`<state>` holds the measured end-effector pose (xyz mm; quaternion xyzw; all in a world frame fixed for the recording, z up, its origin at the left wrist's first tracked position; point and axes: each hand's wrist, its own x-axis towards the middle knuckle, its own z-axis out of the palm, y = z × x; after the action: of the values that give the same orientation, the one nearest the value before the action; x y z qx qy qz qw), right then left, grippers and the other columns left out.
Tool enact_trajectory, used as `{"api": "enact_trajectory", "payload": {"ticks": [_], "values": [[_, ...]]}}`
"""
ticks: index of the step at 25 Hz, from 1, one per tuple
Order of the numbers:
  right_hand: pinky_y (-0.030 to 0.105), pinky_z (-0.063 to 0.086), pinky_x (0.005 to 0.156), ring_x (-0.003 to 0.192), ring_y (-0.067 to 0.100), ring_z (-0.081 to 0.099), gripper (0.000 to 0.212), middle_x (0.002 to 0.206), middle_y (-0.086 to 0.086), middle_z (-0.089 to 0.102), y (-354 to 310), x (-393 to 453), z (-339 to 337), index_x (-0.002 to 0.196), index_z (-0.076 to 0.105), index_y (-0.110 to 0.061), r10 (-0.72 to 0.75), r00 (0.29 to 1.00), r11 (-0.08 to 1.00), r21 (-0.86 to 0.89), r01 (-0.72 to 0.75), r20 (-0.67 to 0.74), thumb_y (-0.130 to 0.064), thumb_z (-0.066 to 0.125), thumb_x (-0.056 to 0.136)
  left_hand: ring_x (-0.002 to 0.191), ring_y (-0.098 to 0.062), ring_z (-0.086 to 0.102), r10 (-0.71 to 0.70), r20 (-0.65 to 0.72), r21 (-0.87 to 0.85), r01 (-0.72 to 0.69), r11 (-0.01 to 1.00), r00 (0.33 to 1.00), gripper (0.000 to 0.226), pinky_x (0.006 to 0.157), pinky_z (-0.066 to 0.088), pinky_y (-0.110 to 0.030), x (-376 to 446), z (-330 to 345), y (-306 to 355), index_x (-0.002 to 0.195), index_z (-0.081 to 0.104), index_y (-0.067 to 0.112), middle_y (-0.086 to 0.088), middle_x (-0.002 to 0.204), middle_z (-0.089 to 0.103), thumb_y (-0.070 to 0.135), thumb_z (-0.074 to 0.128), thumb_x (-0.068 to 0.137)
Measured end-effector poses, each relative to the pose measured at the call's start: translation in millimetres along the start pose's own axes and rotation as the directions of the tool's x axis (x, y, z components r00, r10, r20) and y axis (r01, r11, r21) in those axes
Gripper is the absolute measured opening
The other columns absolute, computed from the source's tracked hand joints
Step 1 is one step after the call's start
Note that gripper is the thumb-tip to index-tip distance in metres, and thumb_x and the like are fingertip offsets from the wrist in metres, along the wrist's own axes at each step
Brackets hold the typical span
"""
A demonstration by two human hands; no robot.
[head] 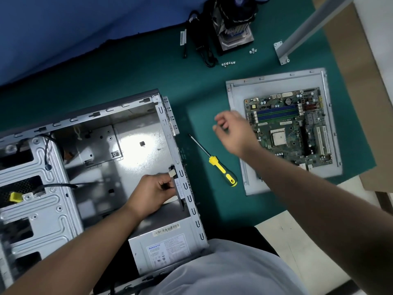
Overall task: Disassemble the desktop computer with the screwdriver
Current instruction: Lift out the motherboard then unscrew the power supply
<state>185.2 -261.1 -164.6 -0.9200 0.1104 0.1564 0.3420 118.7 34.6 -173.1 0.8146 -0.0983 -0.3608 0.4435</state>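
Teardown well along. Green motherboard (291,126) is already out, lying on the grey metal side panel (236,92) on the right part of the green-matted worktop (131,69). Black finned cooler with fan (234,20) sits at the worktop's far edge, with black cables (202,45) beside it and two small clusters of silver screws (228,64) just in front.

Left to do, as I read it: grey power supply box (168,248) is in the near corner of the open grey steel computer case (85,145), drive cage on the case's left side is in place, a yellow-plug cable (14,196) runs there too.

Left hand (153,194) is inside the case at its right wall, grip pinched on a small dark slot part (177,188) with a pale tab; exactly what it is I can't tell. Right hand (234,133) hovers above the worktop between case and motherboard, fingers loosely curled, holding nothing.

Yellow-and-black-handled screwdriver (221,167) lies free on the mat, between the case and the side panel, tip pointing to the far edge, below the right hand.

Room: clear strip of mat around the screwdriver, easy pickup. Tight inside the case near the right wall; stamped sheet-metal edges there look sharp.
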Motion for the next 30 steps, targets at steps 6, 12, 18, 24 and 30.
{"api": "enact_trajectory", "payload": {"ticks": [6,12,18,24,30], "values": [[0.039,0.053,0.086,0.112,0.025,0.056,0.056,0.122,0.003,0.054,9,-90,33,0.125,0.053,-0.019,0.149,0.971,0.906,-0.419,-0.058,0.187,-0.061,0.063,0.089,0.084,-0.028,0.073,0.027,-0.007,0.022,-0.027,0.999,1.000,0.006,0.077,0.056,-0.041,0,1,-3,0.081,0.077,0.012,0.000,0.080,0.076,0.008,0.081,0.084],[0.037,0.052,0.079,0.098,0.028,0.062,0.032,0.117,0.004,0.056,0,-100,29,0.125,0.060,-0.019,0.097,0.992,0.961,-0.267,-0.073,0.075,-0.034,0.061,0.097,0.084,-0.021,0.073,0.035,-0.003,0.018,-0.035,0.999,0.999,0.014,0.078,0.055,-0.034,-1,-1,-3,0.084,0.079,0.023,0.008,0.081,0.076,0.010,0.082,0.084],[0.021,0.050,0.084,0.089,0.001,0.061,0.043,0.103,-0.013,0.065,-24,-102,-7,0.119,0.062,-0.021,-0.008,0.981,0.997,0.073,0.023,-0.193,-0.026,0.084,0.082,0.081,-0.017,0.074,0.025,0.016,0.042,-0.026,0.999,1.000,0.012,0.077,0.057,-0.038,0,-1,-2,0.083,0.079,0.021,0.009,0.080,0.076,0.008,0.080,0.085],[0.017,0.049,0.071,0.066,0.010,0.060,0.042,0.099,-0.006,0.068,-48,-102,-22,0.123,0.061,-0.024,-0.190,0.924,0.976,0.037,0.214,-0.332,-0.026,0.081,0.086,0.077,-0.010,0.072,0.029,-0.007,0.085,-0.028,0.996,1.000,0.012,0.073,0.054,-0.030,0,-1,-2,0.082,0.078,0.021,0.012,0.079,0.075,0.009,0.080,0.084],[0.033,0.054,0.073,0.084,0.015,0.061,0.044,0.109,0.000,0.064,-51,-95,-14,0.134,0.056,-0.018,-0.315,0.913,0.948,-0.130,0.290,-0.260,-0.026,0.071,0.093,0.079,-0.011,0.074,0.010,0.018,0.047,-0.011,0.999,1.000,0.016,0.076,0.056,-0.032,0,-2,1,0.083,0.079,0.022,0.014,0.079,0.076,0.006,0.079,0.085]]}}
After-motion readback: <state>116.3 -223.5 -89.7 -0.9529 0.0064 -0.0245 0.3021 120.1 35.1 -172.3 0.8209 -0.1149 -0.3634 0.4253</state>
